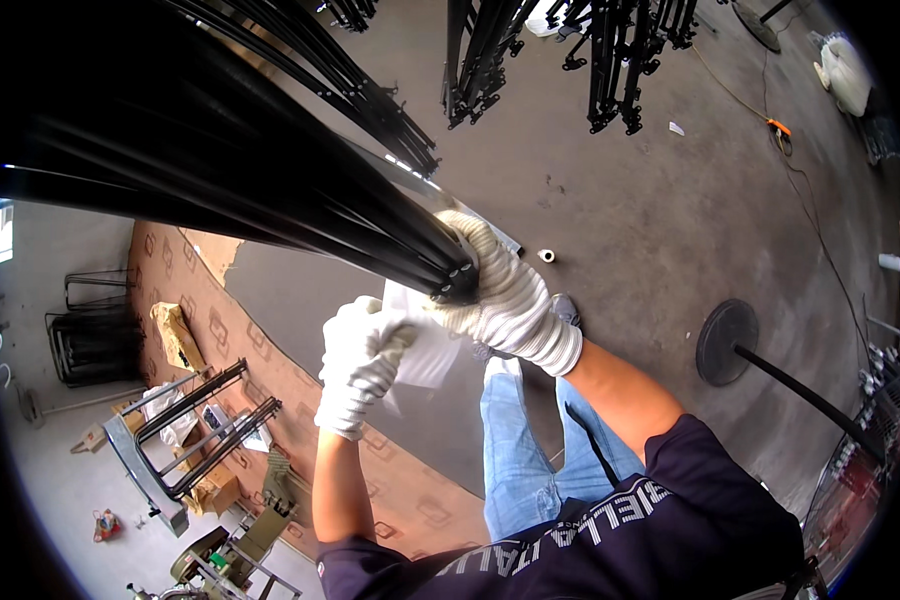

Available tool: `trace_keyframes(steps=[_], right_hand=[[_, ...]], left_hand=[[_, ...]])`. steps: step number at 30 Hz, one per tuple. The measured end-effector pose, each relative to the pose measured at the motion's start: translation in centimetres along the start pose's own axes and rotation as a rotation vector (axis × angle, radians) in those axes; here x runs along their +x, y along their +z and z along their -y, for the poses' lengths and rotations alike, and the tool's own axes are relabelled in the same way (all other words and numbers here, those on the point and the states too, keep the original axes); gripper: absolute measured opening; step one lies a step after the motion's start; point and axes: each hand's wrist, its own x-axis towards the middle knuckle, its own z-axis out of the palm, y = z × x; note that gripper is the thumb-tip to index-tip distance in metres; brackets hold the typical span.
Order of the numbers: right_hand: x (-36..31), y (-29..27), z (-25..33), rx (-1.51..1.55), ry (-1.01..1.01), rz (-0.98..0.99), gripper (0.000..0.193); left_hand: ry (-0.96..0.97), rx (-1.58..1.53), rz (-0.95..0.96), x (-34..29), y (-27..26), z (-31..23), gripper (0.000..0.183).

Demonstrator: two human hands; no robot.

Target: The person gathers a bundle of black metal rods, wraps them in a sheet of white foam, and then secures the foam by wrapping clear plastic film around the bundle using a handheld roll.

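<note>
A thick bundle of black metal tubes slants in from the upper left, with small rivet-like dots at its near end. My right hand, in a white ribbed knit glove, wraps round that end from the right side. Just below it, my left hand, gloved the same way, is closed on a thin white sheet. The sheet hangs between both hands, under the tube end, and looks slightly blurred. Whether it is plastic film or paper, I cannot tell.
More black tube frames hang at the top. A round black base with a pole stands on the right. A white roll lies on the floor nearby. On the left are a metal-framed rack and a cardboard box. An orange connector joins cables.
</note>
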Motion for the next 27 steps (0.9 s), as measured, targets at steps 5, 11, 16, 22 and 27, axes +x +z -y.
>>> trace_keyframes(steps=[5,11,16,22,27], right_hand=[[0.8,-0.4,0.0,0.012,-0.017,0.051,0.066],[0.8,0.8,-1.5,0.166,0.030,0.081,0.070],[0.7,0.2,-2.5,0.032,-0.095,0.067,0.075],[-0.3,-0.9,-2.3,0.667,0.227,0.262,0.066],[-1.4,-3.8,-0.2,1.162,0.363,0.294,0.067]], left_hand=[[-0.018,-0.122,-0.208,-2.8,0.4,-0.8,0.010],[-0.216,-0.708,-0.087,-2.6,0.0,-3.7,0.014],[-0.273,-1.079,-0.047,-0.8,0.6,-5.7,0.024],[-0.412,-0.934,-0.431,2.9,2.2,-11.4,0.018],[-0.307,-1.095,-0.781,3.9,5.1,-13.9,0.019]])
